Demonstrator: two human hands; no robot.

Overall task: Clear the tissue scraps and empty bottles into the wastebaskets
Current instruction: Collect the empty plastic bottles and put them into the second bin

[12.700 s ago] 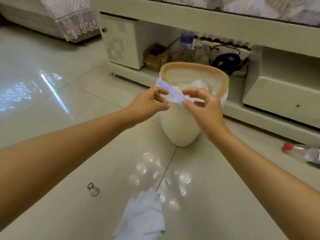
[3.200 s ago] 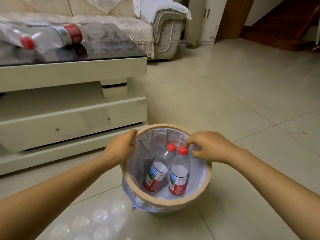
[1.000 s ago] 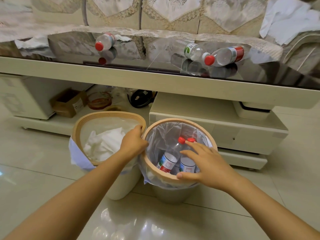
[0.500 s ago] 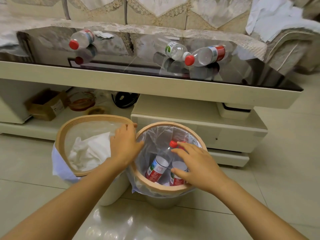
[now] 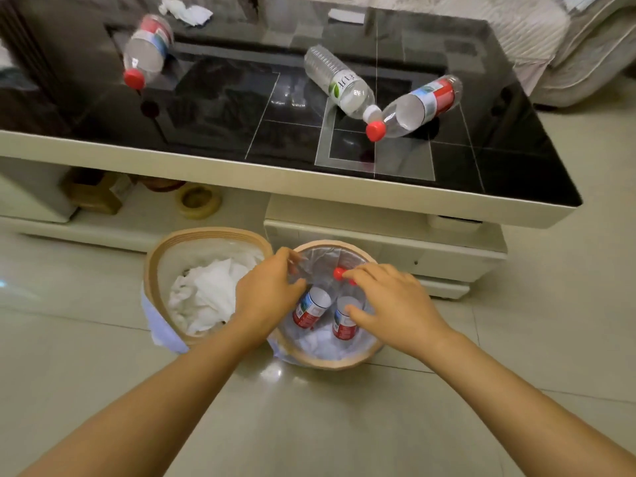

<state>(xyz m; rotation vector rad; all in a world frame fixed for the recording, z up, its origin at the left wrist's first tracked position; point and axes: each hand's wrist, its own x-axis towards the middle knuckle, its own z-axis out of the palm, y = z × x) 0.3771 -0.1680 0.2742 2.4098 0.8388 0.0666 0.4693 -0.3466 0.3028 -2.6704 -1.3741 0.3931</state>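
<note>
Hovering over the right wastebasket (image 5: 330, 361), both hands (2 bottles (image 5: 311, 306) inside).

A black glass-topped coffee table (image 5: 220, 108) stands before a sofa (image 5: 564, 46); a tape roll (image 5: 199, 201) lies beneath.

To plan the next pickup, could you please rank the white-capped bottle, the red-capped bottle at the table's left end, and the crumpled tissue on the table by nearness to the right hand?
From the right hand:
1. White-capped bottle, table centre-right.
2. Left red-capped bottle, far left end.
3. Crumpled tissue, back left edge.
</note>
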